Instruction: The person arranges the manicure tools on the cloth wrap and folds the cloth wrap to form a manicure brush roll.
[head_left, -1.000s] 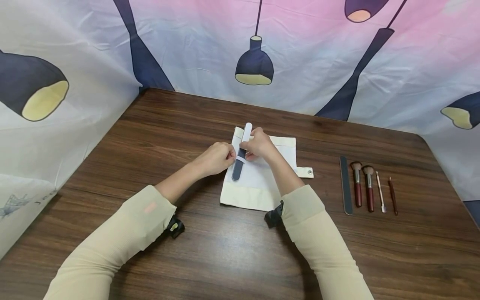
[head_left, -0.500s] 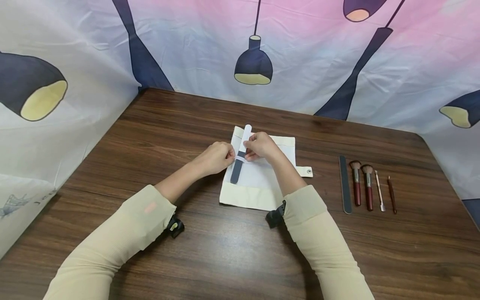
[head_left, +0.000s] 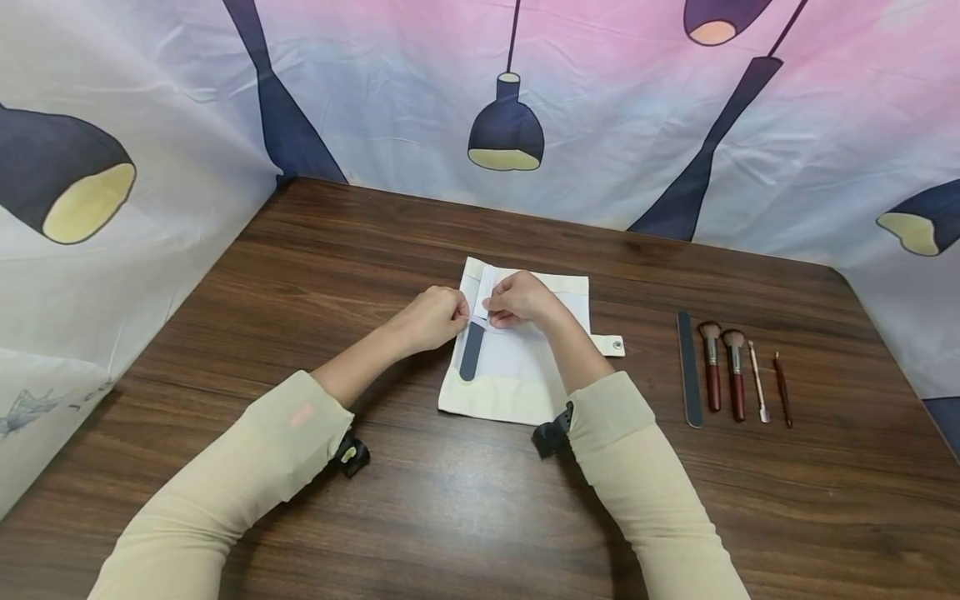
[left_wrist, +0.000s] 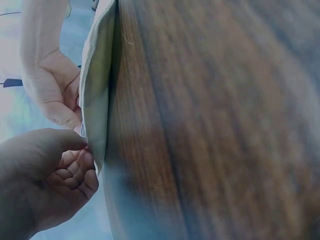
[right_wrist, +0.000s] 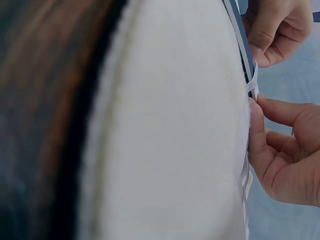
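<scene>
Two hands (head_left: pixel 437 317) (head_left: pixel 522 300) | one wrap (head_left: pixel 510 400) | two files (head_left: pixel 471 354) (head_left: pixel 689 367) | two brushes (head_left: pixel 712 387) (head_left: pixel 738 393) | two tools (head_left: pixel 757 381) (head_left: pixel 783 390)

wooden table (head_left: pixel 420 517)
pale cloth (head_left: pixel 498 398) under the right hand (head_left: pixel 522 298); file (head_left: pixel 689 371), brushes (head_left: pixel 713 388), slim tools (head_left: pixel 783 392) well right of it

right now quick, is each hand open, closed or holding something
Left hand: closed, seemingly pinching the white band.
Right hand: closed, apparently pinching the nail file.
</scene>
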